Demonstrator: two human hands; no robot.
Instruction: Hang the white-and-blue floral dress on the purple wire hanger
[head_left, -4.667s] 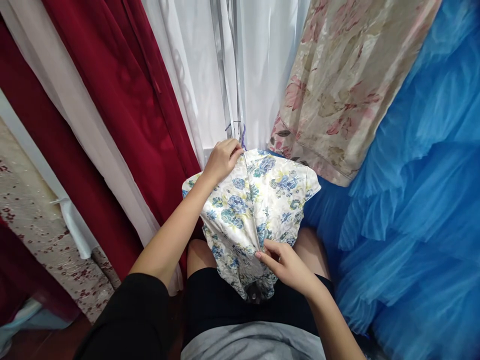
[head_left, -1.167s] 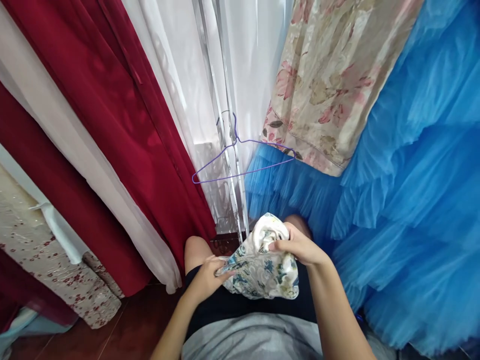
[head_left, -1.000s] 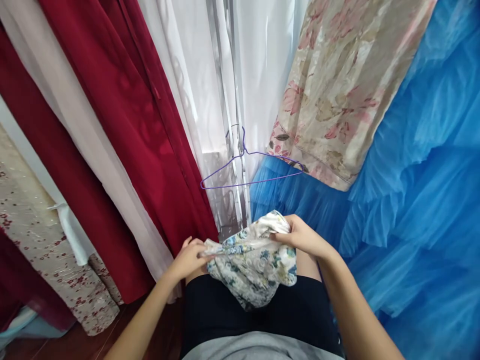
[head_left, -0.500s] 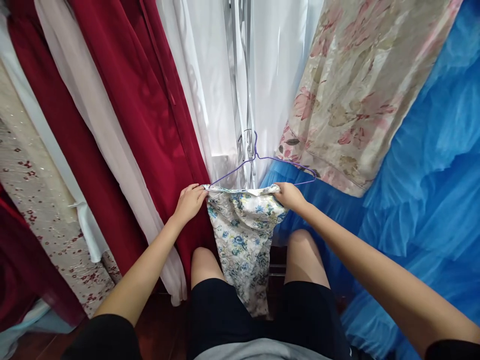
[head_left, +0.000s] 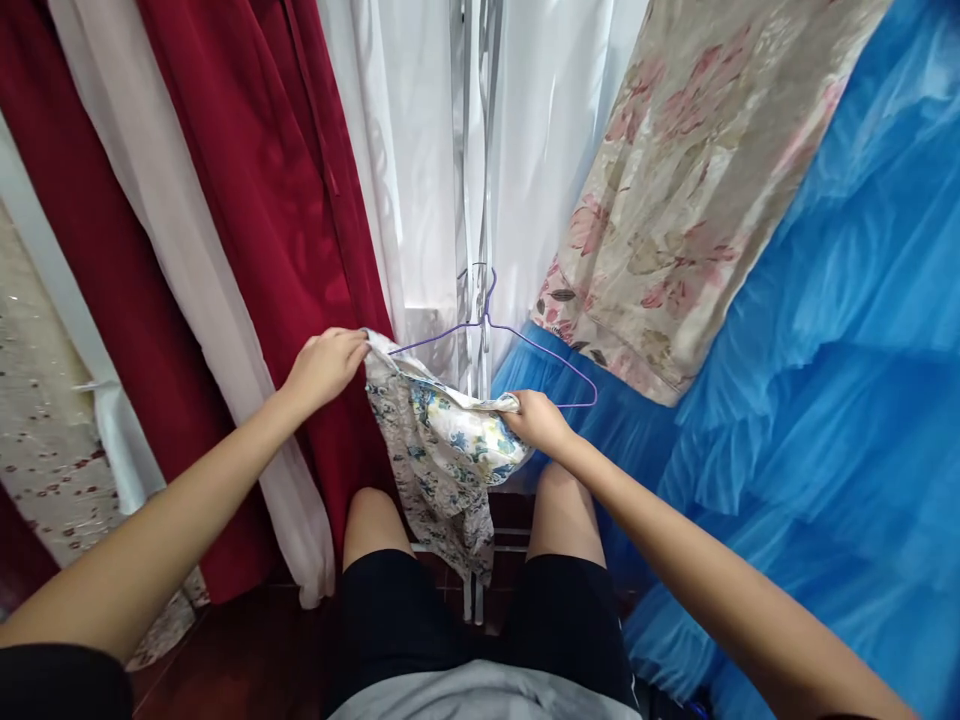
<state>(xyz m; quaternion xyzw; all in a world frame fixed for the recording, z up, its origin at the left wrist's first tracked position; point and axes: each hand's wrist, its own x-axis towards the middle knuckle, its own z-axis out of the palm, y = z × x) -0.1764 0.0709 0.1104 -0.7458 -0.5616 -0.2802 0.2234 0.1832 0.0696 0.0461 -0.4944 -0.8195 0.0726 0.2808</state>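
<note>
The left hand [head_left: 326, 365] grips one upper corner of a white garment of thin cloth printed with blue, green and yellow flowers [head_left: 450, 430], while the right hand [head_left: 541, 420] has its fingers curled over the opposite end of the same edge. The garment hangs above and between the person's knees, its upper edge sloping down from the left hand to the right, its long axis running downward and its lower end narrowed toward the metal base bars. A thin purple triangular hanger [head_left: 487, 317] hangs by grey metal poles [head_left: 469, 150], its right end standing out beyond the right hand; its left end is hidden at the garment, and whether it lies inside or behind cannot be told. White drapery [head_left: 547, 180] backs the poles. To the left hang long red cloth [head_left: 247, 200], pale pink cloth [head_left: 187, 270] and dark red cloth [head_left: 97, 270]; to the right, a beige garment with pink flowers [head_left: 675, 230] drops close above the hanger's right arm, beside layered bright blue tulle [head_left: 847, 400]. Dark reddish floor tiles [head_left: 240, 650] show below.
</note>
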